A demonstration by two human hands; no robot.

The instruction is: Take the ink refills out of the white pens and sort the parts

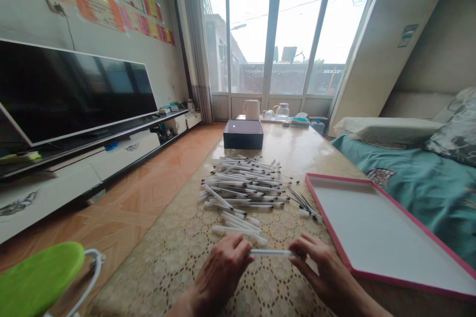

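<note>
Both hands at work here, and between them, right at the near end of the worktop [167,262], one slim white tube [270,252], held crosswise and level! The left hand [228,257] has its fingers closed around one end, knuckles up; over on the other side, the right hand [316,260] pinches the opposite end between thumb and fingers, the very tip hidden in the grip. Just beyond them, a little group of loose white tubes [238,221], and behind that a great heap of white pens [247,183], plenty of them dark-tipped. To the right of the heap, some thin dark rods [303,200] lie near a pink-rimmed tray [390,233]. And past the heap, there stands a dark box [243,140]!
</note>
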